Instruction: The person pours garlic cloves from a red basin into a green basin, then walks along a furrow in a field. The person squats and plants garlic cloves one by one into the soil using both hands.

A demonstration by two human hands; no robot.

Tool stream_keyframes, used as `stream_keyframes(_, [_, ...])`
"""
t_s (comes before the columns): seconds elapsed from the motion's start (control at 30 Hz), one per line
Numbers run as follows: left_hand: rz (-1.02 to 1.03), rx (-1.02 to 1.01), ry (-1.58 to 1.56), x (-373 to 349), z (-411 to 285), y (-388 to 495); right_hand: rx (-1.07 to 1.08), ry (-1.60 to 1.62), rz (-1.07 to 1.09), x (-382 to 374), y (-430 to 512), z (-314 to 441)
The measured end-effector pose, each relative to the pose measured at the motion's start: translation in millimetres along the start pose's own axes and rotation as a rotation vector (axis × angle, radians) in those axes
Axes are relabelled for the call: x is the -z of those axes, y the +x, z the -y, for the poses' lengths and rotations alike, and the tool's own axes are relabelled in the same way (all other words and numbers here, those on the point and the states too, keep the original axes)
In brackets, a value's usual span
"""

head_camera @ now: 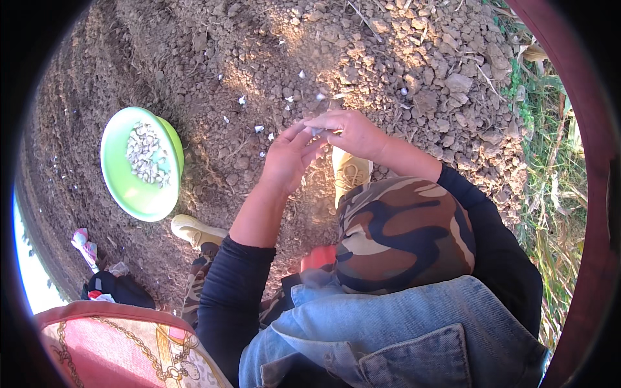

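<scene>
Above the soil my two hands meet, in front of a tan laced shoe (pixel 350 173). My right hand (pixel 351 131) pinches a small whitish piece (pixel 316 131), which looks like a garlic clove, between thumb and fingers. My left hand (pixel 286 157) is turned partly palm up, its fingers spread and touching the right fingertips; whether it also grips the piece is hidden. To the left, a light green plastic basin (pixel 112 169) stands tilted on the ground, with many pale cloves (pixel 145 155) inside.
Small white pieces (pixel 259 129) lie scattered over the cloddy soil (pixel 204 97). A black bag (pixel 119 289) and a pinkish cloth or wrapper (pixel 85 247) are at the lower left. Grass (pixel 558 160) borders the soil on the right. The other tan shoe (pixel 194 230) is near the basin.
</scene>
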State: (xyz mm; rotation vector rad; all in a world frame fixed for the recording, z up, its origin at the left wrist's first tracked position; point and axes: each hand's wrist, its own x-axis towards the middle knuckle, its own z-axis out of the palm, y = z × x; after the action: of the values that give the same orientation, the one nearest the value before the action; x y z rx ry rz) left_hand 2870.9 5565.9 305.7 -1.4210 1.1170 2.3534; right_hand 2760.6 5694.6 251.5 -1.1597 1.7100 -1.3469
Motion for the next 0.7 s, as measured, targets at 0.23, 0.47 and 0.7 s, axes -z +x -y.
stream_keyframes(0.23, [-0.047, -0.068, 0.016, 1.2, 0.5, -4.3, -0.119, 0.108, 0.017, -0.9, -1.5, 0.1])
stream_keyframes(0.47, [-0.092, -0.126, 0.208, 10.8, -2.5, -6.7, -0.172, 0.193, -0.056, -7.2, -0.5, 6.0])
stream_keyframes(0.7, [-0.217, -0.277, 0.498, 22.4, 6.5, -0.2, -0.415, 0.374, -0.020, -12.9, 4.8, 8.6])
